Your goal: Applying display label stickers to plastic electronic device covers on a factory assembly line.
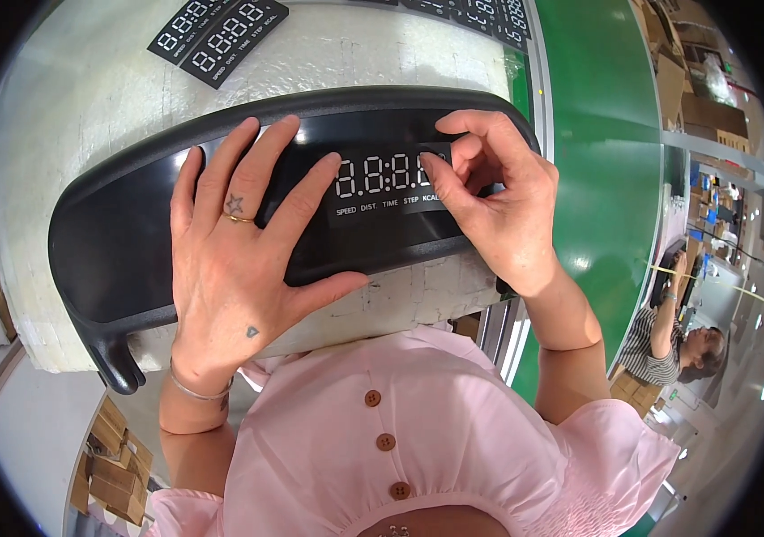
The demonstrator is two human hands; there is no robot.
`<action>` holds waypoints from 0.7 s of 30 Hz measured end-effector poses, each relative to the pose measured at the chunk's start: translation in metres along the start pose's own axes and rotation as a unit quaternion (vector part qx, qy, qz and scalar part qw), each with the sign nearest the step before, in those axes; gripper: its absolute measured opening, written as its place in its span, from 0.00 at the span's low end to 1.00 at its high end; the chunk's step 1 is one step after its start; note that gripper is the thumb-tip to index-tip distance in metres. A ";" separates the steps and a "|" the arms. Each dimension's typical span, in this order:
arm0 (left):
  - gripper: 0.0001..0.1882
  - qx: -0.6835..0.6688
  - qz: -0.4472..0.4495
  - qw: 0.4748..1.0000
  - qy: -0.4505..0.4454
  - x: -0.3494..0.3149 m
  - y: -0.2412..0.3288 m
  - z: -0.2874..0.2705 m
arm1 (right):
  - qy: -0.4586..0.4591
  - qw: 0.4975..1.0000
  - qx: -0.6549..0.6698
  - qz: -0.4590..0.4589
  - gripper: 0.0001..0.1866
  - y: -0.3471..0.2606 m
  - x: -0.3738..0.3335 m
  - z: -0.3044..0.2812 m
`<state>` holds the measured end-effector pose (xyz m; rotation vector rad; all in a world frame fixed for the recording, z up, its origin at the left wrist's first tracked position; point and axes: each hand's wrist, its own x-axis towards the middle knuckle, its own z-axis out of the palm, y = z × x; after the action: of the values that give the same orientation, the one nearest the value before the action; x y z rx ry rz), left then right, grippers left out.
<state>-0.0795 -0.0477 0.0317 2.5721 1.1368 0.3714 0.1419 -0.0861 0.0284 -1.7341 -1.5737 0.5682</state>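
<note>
A long black console panel (113, 255) with a glossy face and rounded rim lies across the padded surface in front of me. Its middle carries a dark display label (387, 210) with pale digit segments and small lettering. My left hand (239, 242) rests on the panel left of the label, fingers spread, the index fingertip touching the label's left end. Over the label's right end, my right hand (507, 197) is curled, thumb and fingers drawn together in a pinch. The thumb tip covers the last digit. Whatever lies between those fingers is hidden.
Several loose display labels (221, 40) lie at the far left, and more labels (480, 20) at the far right of the pale padded surface (337, 54). Beyond its right edge runs a green surface (601, 179). A person in a striped top (655, 353) works farther right. Cardboard boxes (113, 465) stand lower left.
</note>
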 end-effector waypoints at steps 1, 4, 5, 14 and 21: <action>0.42 0.002 0.000 1.000 -0.001 0.000 0.000 0.000 | 0.000 1.000 -0.002 0.002 0.15 -0.001 0.000 0.000; 0.42 -0.004 0.000 1.000 -0.001 0.000 0.000 0.000 | -0.003 0.999 -0.040 -0.014 0.15 -0.004 0.000 -0.002; 0.42 -0.006 0.002 1.000 -0.001 0.000 0.001 0.000 | -0.002 0.997 -0.079 -0.024 0.16 -0.005 -0.001 -0.003; 0.32 -0.052 0.038 0.998 -0.005 -0.002 0.001 -0.004 | 0.066 0.970 -0.228 -0.052 0.31 0.027 0.008 -0.029; 0.24 -0.086 0.091 0.992 0.012 -0.005 -0.003 0.000 | -0.064 0.972 -0.208 -0.085 0.44 0.013 -0.005 -0.018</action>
<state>-0.0853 -0.0495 0.0302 2.5305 0.8400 0.5202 0.1631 -0.0950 0.0293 -1.8630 -2.0221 0.2825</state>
